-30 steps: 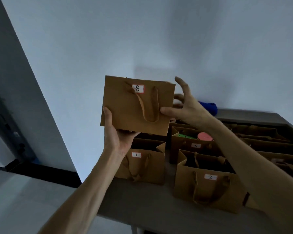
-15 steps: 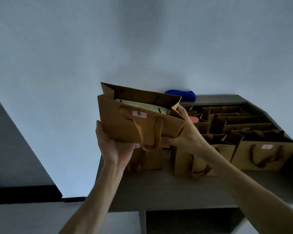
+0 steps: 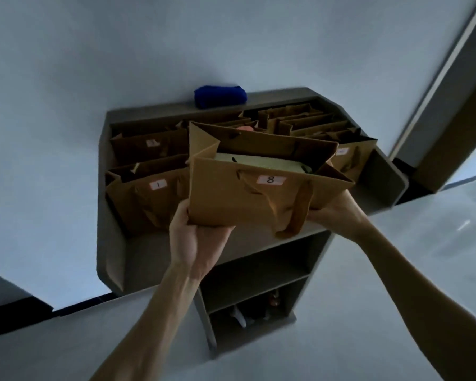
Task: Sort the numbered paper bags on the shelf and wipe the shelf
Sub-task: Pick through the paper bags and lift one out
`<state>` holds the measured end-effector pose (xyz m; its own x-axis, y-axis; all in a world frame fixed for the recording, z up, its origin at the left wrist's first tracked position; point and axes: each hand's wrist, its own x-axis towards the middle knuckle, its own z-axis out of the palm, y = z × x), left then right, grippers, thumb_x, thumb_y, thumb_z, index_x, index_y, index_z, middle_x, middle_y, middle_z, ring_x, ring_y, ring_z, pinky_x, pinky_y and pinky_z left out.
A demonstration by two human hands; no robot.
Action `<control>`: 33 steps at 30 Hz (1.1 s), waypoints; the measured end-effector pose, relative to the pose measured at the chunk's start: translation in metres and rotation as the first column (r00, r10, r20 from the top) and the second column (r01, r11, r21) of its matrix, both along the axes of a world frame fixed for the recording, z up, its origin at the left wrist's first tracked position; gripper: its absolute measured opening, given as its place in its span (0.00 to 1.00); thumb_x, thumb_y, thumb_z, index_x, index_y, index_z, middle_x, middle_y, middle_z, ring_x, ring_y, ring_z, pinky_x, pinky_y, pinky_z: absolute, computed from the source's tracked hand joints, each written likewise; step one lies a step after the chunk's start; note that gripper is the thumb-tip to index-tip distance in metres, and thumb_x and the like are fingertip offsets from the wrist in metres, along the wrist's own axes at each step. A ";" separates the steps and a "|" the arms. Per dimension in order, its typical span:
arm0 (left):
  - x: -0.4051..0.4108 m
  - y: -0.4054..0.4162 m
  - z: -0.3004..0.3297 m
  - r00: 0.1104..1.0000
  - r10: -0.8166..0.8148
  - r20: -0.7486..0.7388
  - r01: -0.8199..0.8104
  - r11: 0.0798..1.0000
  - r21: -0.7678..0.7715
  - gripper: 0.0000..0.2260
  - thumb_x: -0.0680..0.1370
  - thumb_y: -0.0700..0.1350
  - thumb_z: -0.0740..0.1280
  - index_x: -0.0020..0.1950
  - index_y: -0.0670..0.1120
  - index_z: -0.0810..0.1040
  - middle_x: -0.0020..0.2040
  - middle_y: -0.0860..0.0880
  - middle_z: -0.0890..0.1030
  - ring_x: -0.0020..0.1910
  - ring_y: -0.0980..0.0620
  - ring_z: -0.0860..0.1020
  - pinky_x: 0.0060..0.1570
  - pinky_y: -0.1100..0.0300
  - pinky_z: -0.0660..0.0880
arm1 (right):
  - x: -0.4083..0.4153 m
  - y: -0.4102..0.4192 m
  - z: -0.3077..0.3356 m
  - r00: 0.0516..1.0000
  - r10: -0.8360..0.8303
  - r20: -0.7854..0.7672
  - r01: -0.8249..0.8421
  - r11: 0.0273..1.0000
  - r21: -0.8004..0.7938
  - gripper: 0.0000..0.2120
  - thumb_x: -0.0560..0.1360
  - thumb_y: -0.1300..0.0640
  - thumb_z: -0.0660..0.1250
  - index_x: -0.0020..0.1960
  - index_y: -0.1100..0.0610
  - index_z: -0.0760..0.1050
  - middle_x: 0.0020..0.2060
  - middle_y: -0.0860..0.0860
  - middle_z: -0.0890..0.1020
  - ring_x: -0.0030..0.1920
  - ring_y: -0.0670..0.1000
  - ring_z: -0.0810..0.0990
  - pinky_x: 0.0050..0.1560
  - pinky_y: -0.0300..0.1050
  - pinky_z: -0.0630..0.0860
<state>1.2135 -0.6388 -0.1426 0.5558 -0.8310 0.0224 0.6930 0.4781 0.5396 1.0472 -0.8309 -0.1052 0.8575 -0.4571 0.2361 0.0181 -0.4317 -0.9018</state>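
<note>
Bag 8 (image 3: 231,199) now lower, over shelf (image 3: 160,257).

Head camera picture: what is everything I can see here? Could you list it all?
Bag marked 8: one, brown paper, held above the shelf front, a pale green thing inside.
Bag marked 1: one, brown, front left of the shelf top.
Other paper bags: several, brown, in rows behind; exact count unclear.
Cloth: one, blue, back edge of the shelf top.
Shelf: one, grey, against the wall, with lower compartments holding small things too dark to name.
Wall: pale, behind.
Left hand: under the bag's left corner.
Right hand: at the bag's right end.
</note>
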 end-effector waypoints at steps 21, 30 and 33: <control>-0.179 -0.089 -0.158 0.919 -0.151 -0.363 0.350 0.736 0.580 0.17 0.81 0.52 0.59 0.68 0.48 0.72 0.64 0.37 0.75 0.62 0.33 0.75 0.58 0.32 0.73 | -0.229 -0.048 -0.174 0.938 -0.184 -0.294 0.268 0.923 0.277 0.34 0.68 0.73 0.75 0.68 0.61 0.63 0.49 0.31 0.78 0.51 0.41 0.80 0.41 0.38 0.80; -0.135 -0.096 -0.241 0.945 -0.175 -0.277 0.323 0.640 0.697 0.20 0.79 0.59 0.61 0.68 0.52 0.73 0.63 0.41 0.79 0.59 0.36 0.79 0.60 0.33 0.71 | -0.200 -0.041 -0.258 0.917 -0.144 -0.371 0.283 0.891 0.356 0.42 0.62 0.58 0.81 0.67 0.39 0.61 0.59 0.45 0.75 0.62 0.52 0.76 0.54 0.58 0.81; -0.109 -0.100 -0.271 0.939 -0.198 -0.282 0.342 0.637 0.691 0.18 0.79 0.57 0.61 0.65 0.50 0.74 0.60 0.40 0.80 0.57 0.37 0.80 0.59 0.34 0.73 | -0.176 -0.040 -0.289 0.916 -0.171 -0.364 0.313 0.871 0.379 0.41 0.62 0.59 0.80 0.65 0.37 0.62 0.58 0.46 0.76 0.60 0.50 0.77 0.48 0.55 0.83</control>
<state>1.1048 -0.7392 -0.4131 0.2388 -0.6557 -0.7163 0.8371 -0.2349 0.4941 0.8712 -0.8705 -0.3940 0.7014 -0.6536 -0.2843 -0.3460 0.0366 -0.9375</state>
